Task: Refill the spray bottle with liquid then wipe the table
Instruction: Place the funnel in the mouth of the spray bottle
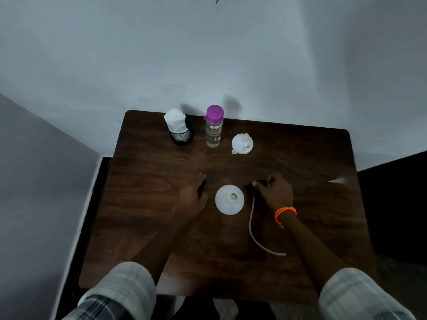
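Spray bottle (229,199) uncapped, mid-table. R hand (273,192) gripping sprayer head (258,184), tube trailing. L hand (194,197) relaxed beside bottle, blurred. Refill step; next prob: fetch funnel (242,144), seat in neck.

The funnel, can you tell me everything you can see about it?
The funnel is small, white and looks like plastic. It sits upside down on the brown table, wide mouth down and narrow spout pointing up. A little tab sticks out from its rim at the near left, and a small sticker shows on its side. It stands near the table's far edge, just right of the clear bottle with the purple cap. Nothing but the table touches it; both hands are nearer the camera.
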Demonstrator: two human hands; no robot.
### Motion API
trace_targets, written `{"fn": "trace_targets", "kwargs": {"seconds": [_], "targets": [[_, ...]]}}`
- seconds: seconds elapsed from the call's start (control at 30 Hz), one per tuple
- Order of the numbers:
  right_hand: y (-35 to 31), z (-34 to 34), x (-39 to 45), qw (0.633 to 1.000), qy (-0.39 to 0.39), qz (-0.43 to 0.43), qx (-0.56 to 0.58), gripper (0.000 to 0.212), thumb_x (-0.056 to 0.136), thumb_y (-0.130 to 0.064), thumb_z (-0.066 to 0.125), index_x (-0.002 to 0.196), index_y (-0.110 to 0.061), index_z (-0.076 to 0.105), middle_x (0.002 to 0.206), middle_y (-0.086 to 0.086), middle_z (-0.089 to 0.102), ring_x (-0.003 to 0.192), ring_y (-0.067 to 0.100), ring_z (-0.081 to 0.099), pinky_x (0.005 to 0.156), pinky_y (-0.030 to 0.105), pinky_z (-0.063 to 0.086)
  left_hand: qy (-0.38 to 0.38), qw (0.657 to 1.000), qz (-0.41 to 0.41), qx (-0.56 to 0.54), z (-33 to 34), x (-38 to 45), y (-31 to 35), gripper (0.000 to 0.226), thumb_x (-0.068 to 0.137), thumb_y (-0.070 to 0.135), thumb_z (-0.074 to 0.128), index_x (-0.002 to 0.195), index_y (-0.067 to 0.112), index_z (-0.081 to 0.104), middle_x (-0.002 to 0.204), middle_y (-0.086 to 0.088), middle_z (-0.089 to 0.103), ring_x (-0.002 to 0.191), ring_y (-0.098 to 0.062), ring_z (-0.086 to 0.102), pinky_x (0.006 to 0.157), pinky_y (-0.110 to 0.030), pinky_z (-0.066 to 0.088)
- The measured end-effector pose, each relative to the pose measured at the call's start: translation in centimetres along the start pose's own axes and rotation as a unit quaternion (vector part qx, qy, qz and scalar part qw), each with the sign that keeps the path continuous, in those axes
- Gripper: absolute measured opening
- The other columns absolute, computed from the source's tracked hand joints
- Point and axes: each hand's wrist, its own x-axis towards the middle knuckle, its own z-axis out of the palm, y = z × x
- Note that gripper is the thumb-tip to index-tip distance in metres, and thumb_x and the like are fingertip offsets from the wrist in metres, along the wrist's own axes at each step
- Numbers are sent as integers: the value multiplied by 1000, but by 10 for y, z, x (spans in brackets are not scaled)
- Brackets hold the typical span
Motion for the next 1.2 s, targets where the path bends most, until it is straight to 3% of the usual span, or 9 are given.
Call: {"fn": "trace_targets", "kwargs": {"seconds": [0.13, 0.27, 0.4, 0.53, 0.6, 0.73, 0.87, 1.03, 1.2], "targets": [[-12, -6, 30, 1000, 7, -2, 29, 28, 85, -34, 78, 96, -10, 66, 85, 6, 70, 85, 26, 68, 82, 39, 56, -19, 999, -1, -44, 5, 39, 27, 44, 95, 16, 63, 139, 12, 58, 133, -8, 65, 120, -22, 63, 106, -34, 48], [-28, -1, 63, 997, -20, -7, 76, 24, 88, -24, 75, 108, -12, 71, 107, 10, 73, 101, 27, 68, 92, 46, 56, -38, 994, -11, -97, 15, 76, 62, 38, 95, 6, 61, 133, 5, 61, 123, -13, 68, 111, -20, 64, 93, -12, 47], [-48, 8, 88, 985, -81, 6, 151, 31, 87, -16, 72, 117, -24, 69, 117, 3, 71, 107, 25, 67, 90, 52, 59, -50, 993, -18, -101, 22, 111, 86, 47, 93, 14, 65, 139, 11, 56, 128, -11, 66, 117, -25, 62, 106, -35, 47], [-69, 7, 100, 975, -149, 5, 167, 43, 84, -11, 71, 123, -28, 64, 109, 7, 72, 84, 23, 68, 71, 38, 61, -53, 994, -41, -84, 22, 139, 99, 46, 94, 19, 65, 136, 4, 55, 131, -14, 62, 119, -26, 58, 91, -17, 38], [-73, 6, 106, 969, -175, 27, 171, 54, 85, -11, 69, 134, -30, 57, 108, 8, 69, 78, 23, 65, 61, 32, 56, -48, 995, -36, -81, 23, 148, 98, 54, 92, 28, 65, 139, 5, 54, 133, -13, 60, 118, -19, 55, 97, -15, 36], [-72, 11, 111, 962, -211, 49, 167, 54, 88, -15, 65, 138, -33, 52, 108, 7, 68, 79, 25, 66, 67, 37, 60, -70, 989, -70, -114, 31, 154, 91, 61, 91, 18, 71, 147, 14, 47, 142, -9, 55, 129, -24, 51, 112, -31, 38], [-63, 21, 105, 937, -217, 110, 251, 65, 93, -14, 60, 152, -34, 39, 129, 13, 63, 93, 26, 69, 66, 34, 56, -55, 976, -99, -188, 42, 152, 91, 61, 88, -3, 67, 145, 5, 47, 145, -18, 49, 133, -31, 49, 111, -38, 42], [-60, 7, 84, 898, -161, 135, 386, 46, 100, -14, 55, 144, -26, 51, 132, 8, 64, 104, 24, 66, 73, 37, 58, -28, 937, -139, -318, 39, 142, 97, 56, 82, -14, 63, 133, 10, 61, 119, -13, 63, 108, -29, 64, 96, -50, 54], [-58, -16, 56, 848, -118, 136, 498, 25, 101, -23, 57, 123, -30, 68, 125, 4, 71, 106, 25, 69, 77, 41, 60, 86, 942, -68, -318, 30, 123, 106, 46, 79, -12, 68, 118, 11, 73, 118, -7, 72, 105, -21, 69, 89, -41, 59]]}}
